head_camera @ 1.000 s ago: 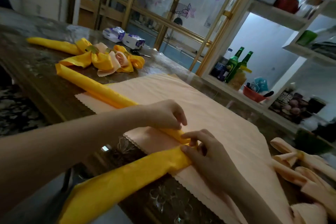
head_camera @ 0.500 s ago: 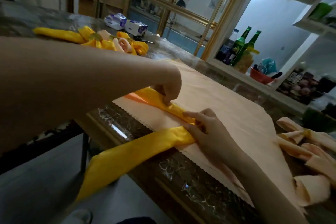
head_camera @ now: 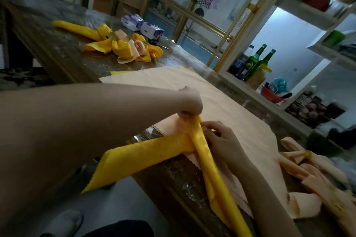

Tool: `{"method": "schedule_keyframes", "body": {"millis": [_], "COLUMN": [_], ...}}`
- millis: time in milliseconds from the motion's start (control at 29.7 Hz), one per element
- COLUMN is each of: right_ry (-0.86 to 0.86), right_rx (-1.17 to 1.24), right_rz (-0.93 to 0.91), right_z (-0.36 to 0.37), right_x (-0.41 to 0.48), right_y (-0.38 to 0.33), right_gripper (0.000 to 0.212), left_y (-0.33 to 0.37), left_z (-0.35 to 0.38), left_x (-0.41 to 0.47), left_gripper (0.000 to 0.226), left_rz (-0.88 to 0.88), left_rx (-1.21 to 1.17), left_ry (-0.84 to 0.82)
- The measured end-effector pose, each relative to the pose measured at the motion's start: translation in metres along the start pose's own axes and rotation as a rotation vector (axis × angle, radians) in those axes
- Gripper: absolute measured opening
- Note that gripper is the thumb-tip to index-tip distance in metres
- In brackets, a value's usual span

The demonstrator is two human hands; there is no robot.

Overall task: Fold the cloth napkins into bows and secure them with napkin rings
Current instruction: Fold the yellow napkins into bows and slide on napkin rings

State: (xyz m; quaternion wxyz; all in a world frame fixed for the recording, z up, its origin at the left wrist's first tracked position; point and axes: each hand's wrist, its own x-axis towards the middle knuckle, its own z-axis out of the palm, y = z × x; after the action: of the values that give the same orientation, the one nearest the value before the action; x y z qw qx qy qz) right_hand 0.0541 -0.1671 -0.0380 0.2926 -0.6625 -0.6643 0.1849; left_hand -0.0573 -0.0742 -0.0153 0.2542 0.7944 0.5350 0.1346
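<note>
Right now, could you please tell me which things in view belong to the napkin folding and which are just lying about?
In the job: yellow napkin, held by left hand and right hand; flat peach napkin; finished bows; folded peach napkins.
Lying about: tissue packs; green bottles; red bowl; red pot.

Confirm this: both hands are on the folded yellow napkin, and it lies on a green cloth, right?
Not green. The head view shows the left hand and right hand on the folded yellow napkin, but the cloth under it is peach.
</note>
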Motion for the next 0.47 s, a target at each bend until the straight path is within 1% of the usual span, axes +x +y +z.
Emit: {"method": "schedule_keyframes", "body": {"millis": [34, 67, 101, 169, 270, 337, 404, 438, 472], "right_ry": [0.009, 0.013, 0.023, -0.033, -0.055, -0.062, -0.081, -0.079, -0.065], "right_rx": [0.079, 0.121, 0.124, 0.012, -0.036, -0.057, -0.103, -0.137, -0.168], "right_rz": [0.030, 0.045, 0.060, 0.065, 0.063, 0.075, 0.049, 0.027, -0.003], "right_z": [-0.002, -0.004, -0.004, -0.004, -0.004, -0.006, -0.005, -0.003, -0.001], "right_x": [-0.001, -0.003, -0.003, -0.005, -0.006, -0.007, -0.007, -0.007, -0.008], "right_y": [-0.001, -0.001, -0.004, -0.007, -0.007, -0.009, -0.010, -0.010, -0.010], "right_gripper": [0.022, 0.024, 0.026, 0.029, 0.019, 0.017, 0.015, 0.013, 0.013], "left_y": [0.000, 0.001, 0.002, 0.002, -0.002, -0.006, -0.008, -0.008, -0.007], "left_z": [0.006, 0.012, 0.019, 0.027, 0.022, 0.008, -0.004, -0.007, -0.007], "left_x": [0.001, 0.000, -0.001, -0.005, 0.000, -0.001, 0.005, 0.008, 0.011], "left_gripper": [0.007, 0.009, 0.017, 0.024, 0.024, 0.032, 0.046, 0.050, 0.049], "left_rz": [0.001, -0.013, -0.022, -0.013, -0.072, -0.060, 0.032, 0.105, 0.186], "left_rx": [0.009, 0.016, 0.035, 0.056, 0.008, 0.028, 0.141, 0.196, 0.227], "left_ry": [0.052, 0.114, 0.172, 0.207, 0.145, 0.088, 0.019, -0.018, -0.055]}}
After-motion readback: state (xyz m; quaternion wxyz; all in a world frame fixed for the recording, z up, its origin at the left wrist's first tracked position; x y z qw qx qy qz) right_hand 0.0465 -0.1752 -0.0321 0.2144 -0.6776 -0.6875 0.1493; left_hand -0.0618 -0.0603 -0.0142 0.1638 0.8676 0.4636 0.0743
